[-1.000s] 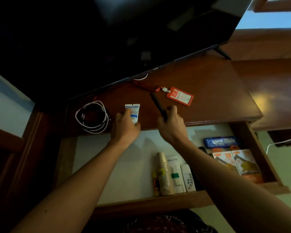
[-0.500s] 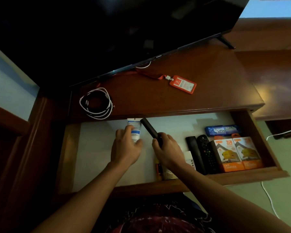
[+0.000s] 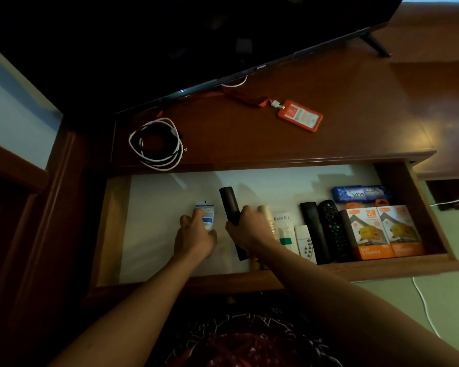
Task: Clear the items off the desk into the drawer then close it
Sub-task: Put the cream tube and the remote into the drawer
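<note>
The wooden drawer (image 3: 392,267) stands pulled out below the desk top (image 3: 249,144). My left hand (image 3: 195,235) holds a small white and blue tube (image 3: 206,213) low over the drawer's white floor. My right hand (image 3: 249,229) grips a long black stick-shaped device (image 3: 228,205), held down inside the drawer beside the tube. On the desk lie a coiled white cable (image 3: 157,144) at the left and an orange ID card holder (image 3: 300,116) with its red lanyard running under the TV.
A large dark TV (image 3: 196,35) hangs over the back of the desk. The drawer's right half holds remotes (image 3: 329,229), orange boxes (image 3: 382,231), a blue packet (image 3: 361,193) and small bottles. A white cord (image 3: 424,308) lies on the floor at right.
Both hands came off the desk top and down into the drawer, carrying the tube and the black device with them; the two items now sit low on the drawer floor.
</note>
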`<act>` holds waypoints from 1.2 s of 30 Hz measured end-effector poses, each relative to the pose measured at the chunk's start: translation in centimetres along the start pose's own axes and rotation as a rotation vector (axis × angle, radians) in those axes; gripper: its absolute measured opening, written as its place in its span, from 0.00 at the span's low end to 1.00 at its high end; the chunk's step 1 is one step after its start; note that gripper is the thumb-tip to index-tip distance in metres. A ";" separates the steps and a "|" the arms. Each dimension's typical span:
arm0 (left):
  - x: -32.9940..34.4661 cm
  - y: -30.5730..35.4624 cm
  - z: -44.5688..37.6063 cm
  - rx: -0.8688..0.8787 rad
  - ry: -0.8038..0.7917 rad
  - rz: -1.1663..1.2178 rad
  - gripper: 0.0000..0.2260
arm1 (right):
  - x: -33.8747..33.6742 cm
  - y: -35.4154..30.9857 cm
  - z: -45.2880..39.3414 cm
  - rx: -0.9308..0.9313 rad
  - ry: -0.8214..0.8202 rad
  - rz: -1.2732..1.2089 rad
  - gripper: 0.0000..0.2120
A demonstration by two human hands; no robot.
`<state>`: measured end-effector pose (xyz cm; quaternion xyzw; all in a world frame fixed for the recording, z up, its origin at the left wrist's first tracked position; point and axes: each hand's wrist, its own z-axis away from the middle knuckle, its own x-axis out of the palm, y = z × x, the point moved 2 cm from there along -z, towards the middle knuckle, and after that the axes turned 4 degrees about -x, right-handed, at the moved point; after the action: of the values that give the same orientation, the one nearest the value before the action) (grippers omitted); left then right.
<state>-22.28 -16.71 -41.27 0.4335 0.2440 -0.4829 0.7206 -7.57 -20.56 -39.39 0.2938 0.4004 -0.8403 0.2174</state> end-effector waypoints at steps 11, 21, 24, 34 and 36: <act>1.9 -0.5 -0.6 0.017 -0.025 -0.059 0.24 | 1.3 0.2 -1.3 -0.039 -0.031 0.257 0.15; 1.6 -0.4 -1.1 0.038 -0.080 -0.093 0.21 | 1.0 -0.9 -2.6 -0.090 -0.117 0.415 0.15; 1.5 -0.4 -1.1 0.032 -0.111 -0.044 0.20 | 0.3 -1.6 -3.1 -0.118 -0.037 0.473 0.20; 1.5 -0.2 -0.7 0.032 -0.182 0.046 0.22 | 0.7 -1.1 -4.3 -0.264 -0.111 0.655 0.34; 1.6 -0.3 -0.6 0.033 -0.190 0.048 0.23 | 0.6 -1.0 -4.4 -0.267 -0.111 0.677 0.31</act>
<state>-21.88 -17.04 -42.93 0.4035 0.1560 -0.5083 0.7447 -7.22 -16.50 -41.44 0.3326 0.3743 -0.6758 0.5409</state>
